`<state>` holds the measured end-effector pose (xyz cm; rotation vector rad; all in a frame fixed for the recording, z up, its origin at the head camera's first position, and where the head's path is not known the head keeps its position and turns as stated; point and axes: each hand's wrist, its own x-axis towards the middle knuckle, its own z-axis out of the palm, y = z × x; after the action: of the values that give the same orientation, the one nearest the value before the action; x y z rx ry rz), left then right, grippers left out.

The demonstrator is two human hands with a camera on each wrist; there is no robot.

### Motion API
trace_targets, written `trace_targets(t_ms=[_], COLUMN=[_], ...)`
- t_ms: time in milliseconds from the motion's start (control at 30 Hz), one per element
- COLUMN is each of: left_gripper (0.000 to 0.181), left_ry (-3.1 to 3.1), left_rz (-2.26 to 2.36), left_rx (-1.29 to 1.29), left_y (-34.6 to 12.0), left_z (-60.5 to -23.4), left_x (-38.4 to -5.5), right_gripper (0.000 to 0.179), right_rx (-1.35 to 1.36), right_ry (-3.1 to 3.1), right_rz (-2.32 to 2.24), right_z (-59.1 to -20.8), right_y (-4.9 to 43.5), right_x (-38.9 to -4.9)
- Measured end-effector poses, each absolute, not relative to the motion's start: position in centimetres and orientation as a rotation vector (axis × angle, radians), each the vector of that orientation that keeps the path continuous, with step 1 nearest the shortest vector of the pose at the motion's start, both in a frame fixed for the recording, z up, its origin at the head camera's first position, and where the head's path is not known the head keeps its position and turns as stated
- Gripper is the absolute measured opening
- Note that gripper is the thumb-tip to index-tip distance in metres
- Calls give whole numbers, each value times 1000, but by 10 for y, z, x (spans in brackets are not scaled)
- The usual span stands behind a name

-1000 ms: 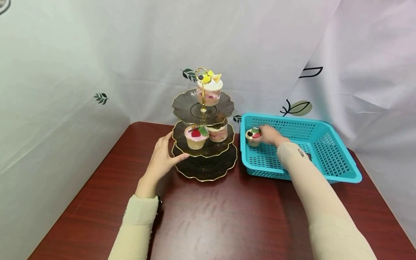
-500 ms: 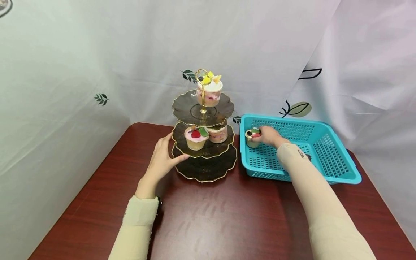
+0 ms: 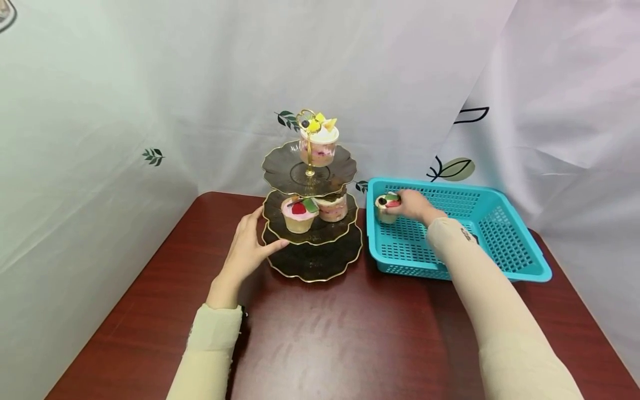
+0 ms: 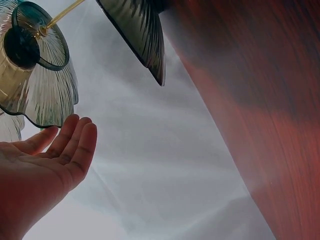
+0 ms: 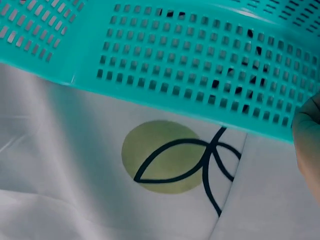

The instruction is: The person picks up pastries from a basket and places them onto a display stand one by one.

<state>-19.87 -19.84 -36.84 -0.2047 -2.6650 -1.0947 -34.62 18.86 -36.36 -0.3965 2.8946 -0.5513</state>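
A three-tier stand of dark, gold-edged plates [image 3: 312, 266] stands on the table. My left hand [image 3: 246, 244] touches the left rim of its middle plate, fingers stretched along the side and thumb at the front. In the left wrist view, the fingertips [image 4: 86, 131] are right at the plate's wavy rim. My right hand [image 3: 414, 205] pinches a small cupcake [image 3: 385, 214] topped with a dark berry, red fruit and green leaf, at the left end of the turquoise basket [image 3: 415, 266]. Only the edge of the right hand shows in the right wrist view; the cupcake is hidden there.
A fruit-topped dessert cup [image 3: 320, 150] sits on the top plate. On the middle plate are a pink cupcake [image 3: 298, 216] and another dessert cup [image 3: 334, 210]. A small dark item [image 3: 474, 238] lies in the basket, partly behind the right sleeve. White cloth surrounds the table [image 3: 310, 344].
The right hand and the cupcake have risen slightly inside the basket. My left hand stays at the stand's rim. The head view has shifted a little.
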Motion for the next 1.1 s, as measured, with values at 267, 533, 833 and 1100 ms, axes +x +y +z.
trace_targets(t_ms=[267,533,833,1100], left_gripper=[99,98,98,98], left_ry=[-2679,-2674,-2671,-2674], left_rz=[-1085,-1084,-1090,-1079], left_rx=[-203,-208,-221,-210], left_y=[-199,-198,-197,-199], left_z=[-372,-373,-372,-370], left_x=[-198,-197,-197,-200], right_gripper=[56,61,65,62], right_rx=[-379,-403,-408,-443], right_ry=[2876,2886,2874,2941], right_rz=[-576,-550,-589,-600], right_z=[-352,-344,-327,-302], right_y=[189,189,190,188], right_x=[-341,-336,-331,-328])
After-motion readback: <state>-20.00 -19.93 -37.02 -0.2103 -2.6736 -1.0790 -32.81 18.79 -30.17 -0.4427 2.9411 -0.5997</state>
